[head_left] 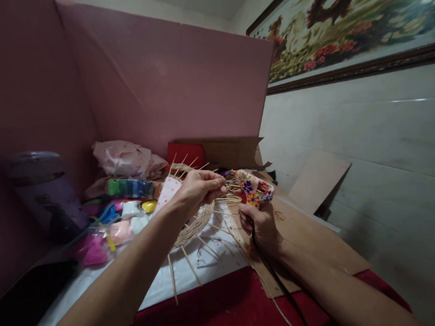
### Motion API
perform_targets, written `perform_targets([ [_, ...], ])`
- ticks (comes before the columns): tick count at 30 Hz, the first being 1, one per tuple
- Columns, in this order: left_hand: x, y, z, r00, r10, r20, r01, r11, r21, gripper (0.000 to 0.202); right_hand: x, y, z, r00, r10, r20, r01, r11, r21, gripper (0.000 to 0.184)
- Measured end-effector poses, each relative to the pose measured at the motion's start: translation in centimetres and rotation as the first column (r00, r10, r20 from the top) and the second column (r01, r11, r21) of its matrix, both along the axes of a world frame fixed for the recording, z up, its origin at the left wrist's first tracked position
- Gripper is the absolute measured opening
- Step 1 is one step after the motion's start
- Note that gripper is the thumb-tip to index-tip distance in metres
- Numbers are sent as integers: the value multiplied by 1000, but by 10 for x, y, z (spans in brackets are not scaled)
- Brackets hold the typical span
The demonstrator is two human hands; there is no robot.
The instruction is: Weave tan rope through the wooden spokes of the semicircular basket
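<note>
My left hand (200, 188) is closed in a pinch on thin strands at the edge of a round woven piece (195, 224) with thin sticks poking out all around it. My right hand (261, 224) is wrapped round the handle of a flower-patterned glue gun (254, 188). The gun's nozzle points left toward the pinched strands. A black cord (275, 278) runs from the gun down along my right forearm. The woven piece rests tilted over a white sheet (195, 269) and brown cardboard (312, 241).
A pink board (159, 82) stands behind the table. Bags of colourful craft bits (120, 209) lie at the left beside a purple jar (46, 192). An open cardboard box (231, 152) sits at the back. A red cloth (220, 307) covers the front edge. A framed picture (349, 24) hangs at the right.
</note>
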State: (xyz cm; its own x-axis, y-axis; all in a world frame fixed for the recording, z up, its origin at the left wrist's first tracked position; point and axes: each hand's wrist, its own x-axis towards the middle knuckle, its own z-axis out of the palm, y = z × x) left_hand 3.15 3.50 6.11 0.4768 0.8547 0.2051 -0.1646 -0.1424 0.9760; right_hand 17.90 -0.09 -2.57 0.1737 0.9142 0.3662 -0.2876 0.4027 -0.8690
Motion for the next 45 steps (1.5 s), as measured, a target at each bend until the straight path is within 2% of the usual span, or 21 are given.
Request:
perform_targets([
  [2, 1, 1, -2, 1000, 10, 1, -10, 1000, -26, 3, 0, 0, 0, 1000, 13, -4, -13, 1000, 6, 20],
  [6, 3, 1, -3, 997, 66, 50, -65, 998, -16, 9, 1, -1, 0, 999, 45, -11, -45, 999, 15, 17],
  [12, 1, 3, -3, 999, -25, 32, 29, 992, -127, 11, 0, -3, 3, 991, 93, -96, -95, 995, -22, 12],
  [15, 1, 4, -5, 999, -46, -12, 44, 990, -136, 13, 0, -4, 5, 986, 107, -126, -114, 992, -52, 10],
  [21, 4, 1, -8, 995, -25, -95, 19, 998, -63, 28, 0, -4, 6, 983, 130, -128, -136, 990, -43, 11],
  [28, 9, 1, -11, 992, 55, -110, -58, 998, -23, 10, 0, -7, 6, 979, 169, -110, -171, 985, -10, 12],
  [32, 12, 1, -12, 995, 38, -92, -40, 999, -23, 15, 0, -7, 5, 987, 153, -55, -154, 988, -16, 12],
  [41, 14, -5, -4, 939, 234, -252, -178, 958, 224, 9, 1, -9, 4, 986, 165, -20, -165, 986, 6, 17],
  [43, 13, -3, -6, 918, 284, -277, -177, 919, 353, 8, 0, -9, 5, 985, 169, -28, -169, 986, -4, 16],
  [45, 12, 0, -9, 898, 338, -281, -162, 849, 503, 9, 1, -9, 6, 981, 190, -43, -191, 981, -27, 14],
])
